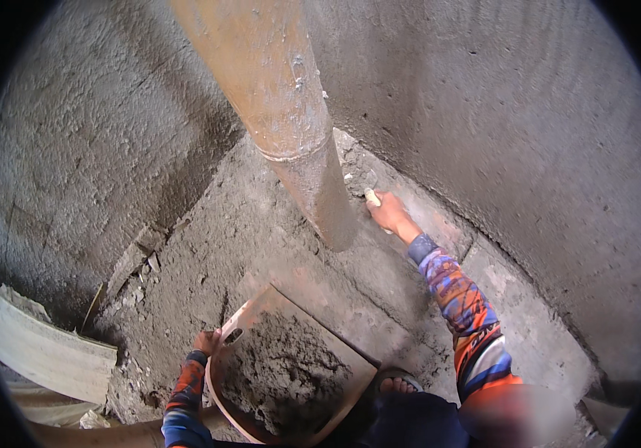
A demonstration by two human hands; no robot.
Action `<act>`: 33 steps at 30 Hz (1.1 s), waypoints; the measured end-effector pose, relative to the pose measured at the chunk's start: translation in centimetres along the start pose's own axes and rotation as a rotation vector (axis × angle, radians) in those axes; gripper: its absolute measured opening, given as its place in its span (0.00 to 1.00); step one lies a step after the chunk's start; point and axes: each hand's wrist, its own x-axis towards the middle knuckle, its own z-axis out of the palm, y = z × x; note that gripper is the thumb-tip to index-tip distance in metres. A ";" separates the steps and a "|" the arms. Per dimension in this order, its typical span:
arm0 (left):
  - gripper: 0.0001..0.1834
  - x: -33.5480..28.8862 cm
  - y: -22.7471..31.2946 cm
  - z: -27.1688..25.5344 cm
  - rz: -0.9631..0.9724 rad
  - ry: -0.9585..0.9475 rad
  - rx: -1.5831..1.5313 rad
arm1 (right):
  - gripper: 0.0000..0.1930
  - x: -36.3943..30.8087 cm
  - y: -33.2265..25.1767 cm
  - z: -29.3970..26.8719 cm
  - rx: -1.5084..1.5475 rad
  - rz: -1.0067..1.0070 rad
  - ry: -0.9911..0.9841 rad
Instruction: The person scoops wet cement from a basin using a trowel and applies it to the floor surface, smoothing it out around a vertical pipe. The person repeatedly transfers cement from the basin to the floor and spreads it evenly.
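Note:
My left hand (pixel 206 343) is closed on the edge of a shallow pinkish pan (pixel 307 310), beside a slot cut in its rim. Dark wet mortar (pixel 283 373) lies heaped inside the pan. Out ahead, my right hand (pixel 390 212) grips the pale handle of a trowel (pixel 372 196). Its grey blade barely stands out against the mortar on the floor. That hand is low, just right of the foot of a thick bamboo pole (pixel 283 112), near the right wall's base.
Rough plastered walls rise at left (pixel 104 149) and right (pixel 514 134), meeting behind the pole. Mortar crumbs cover the floor (pixel 208 246). A broken board (pixel 137 257) leans at the left wall, and a curved pale panel (pixel 44 343) lies nearer. My sandalled foot (pixel 399 383) is beside the pan.

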 end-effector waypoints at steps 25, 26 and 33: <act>0.26 6.3 -4.5 4.6 0.215 -0.051 0.400 | 0.20 4.3 -1.9 -5.2 0.255 -0.079 0.020; 0.24 6.2 -7.8 2.5 0.175 -0.064 0.420 | 0.20 3.2 -3.4 -5.9 0.294 -0.061 -0.037; 0.31 5.9 -1.8 5.8 0.111 -0.116 0.284 | 0.20 -6.2 5.9 -12.7 -0.110 -0.387 0.043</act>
